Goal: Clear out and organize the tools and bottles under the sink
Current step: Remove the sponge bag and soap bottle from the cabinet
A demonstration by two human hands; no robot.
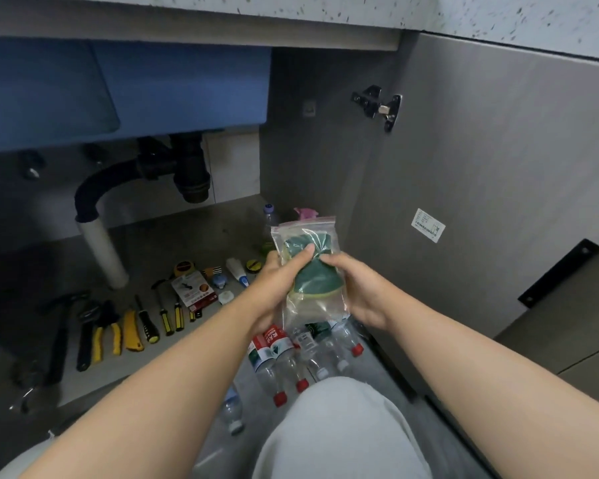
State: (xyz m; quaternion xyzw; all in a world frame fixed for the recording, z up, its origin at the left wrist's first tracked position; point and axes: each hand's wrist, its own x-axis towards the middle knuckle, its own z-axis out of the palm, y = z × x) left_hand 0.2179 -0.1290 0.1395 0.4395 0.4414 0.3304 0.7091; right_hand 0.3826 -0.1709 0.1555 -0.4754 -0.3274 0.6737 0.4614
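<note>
Apparently the left grip [274, 281] and right grip [357, 292] both clasp the sponge bag [308, 233] upright, likely to sort it.

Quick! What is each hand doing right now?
Left hand: holding, fingers curled round the clear zip bag of green sponges.
Right hand: holding the same bag's other side.

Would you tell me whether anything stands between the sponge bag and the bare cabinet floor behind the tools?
Nothing visible does: the left hand and right hand hold the bag in the air, right of the tools, with bare cabinet floor beyond them.
</note>
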